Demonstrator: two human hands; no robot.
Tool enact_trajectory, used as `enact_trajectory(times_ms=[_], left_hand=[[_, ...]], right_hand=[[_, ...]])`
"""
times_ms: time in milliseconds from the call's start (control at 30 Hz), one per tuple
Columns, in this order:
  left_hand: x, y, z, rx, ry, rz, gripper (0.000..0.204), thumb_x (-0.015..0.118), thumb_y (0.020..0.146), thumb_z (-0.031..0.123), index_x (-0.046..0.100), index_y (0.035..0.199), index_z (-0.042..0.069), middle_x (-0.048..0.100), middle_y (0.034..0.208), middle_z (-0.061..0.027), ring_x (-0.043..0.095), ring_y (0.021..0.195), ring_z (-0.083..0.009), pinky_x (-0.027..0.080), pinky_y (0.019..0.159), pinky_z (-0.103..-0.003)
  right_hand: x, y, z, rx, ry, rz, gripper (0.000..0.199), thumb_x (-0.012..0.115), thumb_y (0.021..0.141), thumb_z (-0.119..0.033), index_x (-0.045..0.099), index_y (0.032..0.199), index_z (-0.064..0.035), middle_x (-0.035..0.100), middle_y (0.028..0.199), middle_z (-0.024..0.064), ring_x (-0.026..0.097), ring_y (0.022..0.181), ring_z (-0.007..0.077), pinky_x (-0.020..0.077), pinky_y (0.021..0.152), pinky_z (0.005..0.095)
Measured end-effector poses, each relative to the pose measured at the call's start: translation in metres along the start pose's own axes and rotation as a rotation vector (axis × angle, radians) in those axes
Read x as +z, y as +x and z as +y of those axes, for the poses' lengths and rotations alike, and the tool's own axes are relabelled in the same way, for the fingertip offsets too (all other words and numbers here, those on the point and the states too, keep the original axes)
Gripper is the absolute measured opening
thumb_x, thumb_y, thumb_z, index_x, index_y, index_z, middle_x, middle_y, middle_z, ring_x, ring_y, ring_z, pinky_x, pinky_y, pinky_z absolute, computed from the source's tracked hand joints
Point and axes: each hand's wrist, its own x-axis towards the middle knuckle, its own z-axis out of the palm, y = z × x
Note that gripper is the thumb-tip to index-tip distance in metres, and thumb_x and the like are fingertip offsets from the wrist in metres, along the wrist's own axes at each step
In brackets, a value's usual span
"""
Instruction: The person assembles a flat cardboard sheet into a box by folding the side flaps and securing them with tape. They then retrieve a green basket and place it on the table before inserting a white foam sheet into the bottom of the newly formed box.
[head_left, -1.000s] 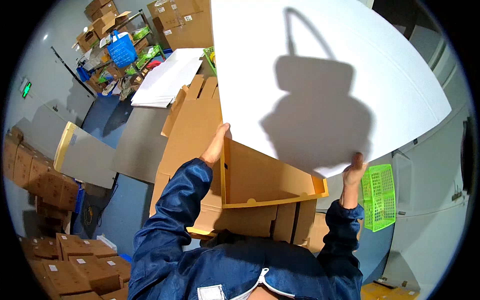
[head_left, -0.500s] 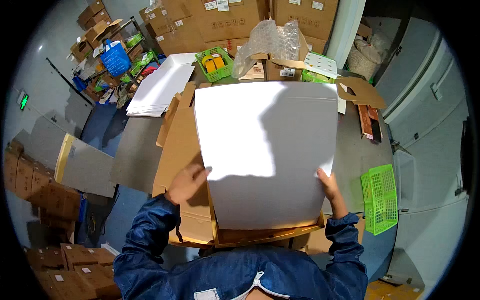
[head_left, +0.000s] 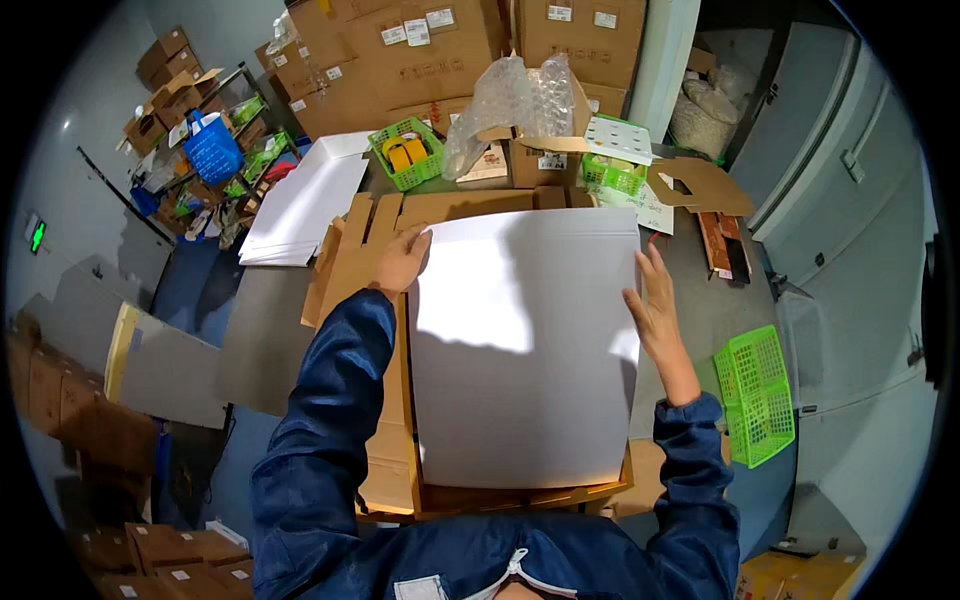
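A large white cardboard sheet [head_left: 525, 400] lies in front of me over a shallow wood-coloured frame [head_left: 520, 497]. The frame shows along the sheet's near and left edges. My left hand [head_left: 400, 262] is at the sheet's far left corner, its fingers curled over the edge. At the far right edge, my right hand [head_left: 655, 305] is open, with the fingers stretched out and spread beside the sheet. An opened brown carton [head_left: 385, 455] sits under and to the left of the frame.
White sheets [head_left: 305, 205] are stacked at the far left. Behind lie a green basket with yellow tape rolls [head_left: 408, 155], bubble wrap [head_left: 505, 110] and a brown box [head_left: 540, 165]. A green basket [head_left: 755, 395] stands at the right edge. Large cartons [head_left: 420, 60] line the back.
The white sheet has come nearer to me and lower onto the frame. Both hands have slid away from me along its sides, and the right hand's fingers have spread off the edge.
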Motion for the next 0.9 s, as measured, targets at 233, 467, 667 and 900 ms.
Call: enact_trajectory(times_ms=[233, 467, 667, 900], left_hand=[[0.019, 0.001, -0.046, 0.033, 0.258, -0.087, 0.035, 0.047, 0.088, 0.032, 0.064, 0.085, 0.001, 0.06, 0.089, -0.0241, 0.056, 0.083, -0.0391, 0.045, 0.077, -0.044], [0.048, -0.031, -0.043, 0.172, 0.091, 0.166, 0.033, 0.048, 0.089, 0.027, 0.062, 0.081, -0.002, 0.058, 0.076, -0.0237, 0.053, 0.078, -0.0393, 0.043, 0.072, -0.046], [0.086, -0.029, -0.062, 0.105, 0.436, 0.132, 0.034, 0.045, 0.088, 0.028, 0.064, 0.084, 0.001, 0.056, 0.086, -0.0189, 0.053, 0.083, -0.0387, 0.043, 0.076, -0.047], [0.091, -0.035, -0.057, 0.153, 0.277, 0.051, 0.032, 0.042, 0.091, 0.023, 0.06, 0.081, -0.001, 0.054, 0.083, -0.023, 0.052, 0.078, -0.0392, 0.043, 0.074, -0.045]], right_hand=[[0.049, 0.073, 0.009, -0.096, -0.192, -0.207, 0.037, 0.054, 0.083, -0.034, 0.056, 0.11, -0.0087, 0.051, 0.118, 0.0143, 0.045, 0.11, 0.0317, 0.0408, 0.09, 0.0403], [0.073, 0.043, 0.046, -0.136, -0.188, -0.115, 0.023, 0.056, 0.083, -0.031, 0.064, 0.088, -0.0102, 0.056, 0.086, 0.0108, 0.05, 0.088, 0.0302, 0.0422, 0.076, 0.0405], [0.095, 0.024, 0.046, -0.124, -0.446, -0.139, 0.017, 0.057, 0.08, -0.025, 0.06, 0.077, -0.0086, 0.053, 0.086, 0.0092, 0.049, 0.086, 0.0274, 0.0401, 0.073, 0.0395], [0.069, 0.023, 0.042, -0.043, -0.39, -0.208, 0.023, 0.059, 0.079, -0.03, 0.063, 0.079, -0.0078, 0.055, 0.085, 0.0098, 0.049, 0.084, 0.0273, 0.039, 0.072, 0.0403]])
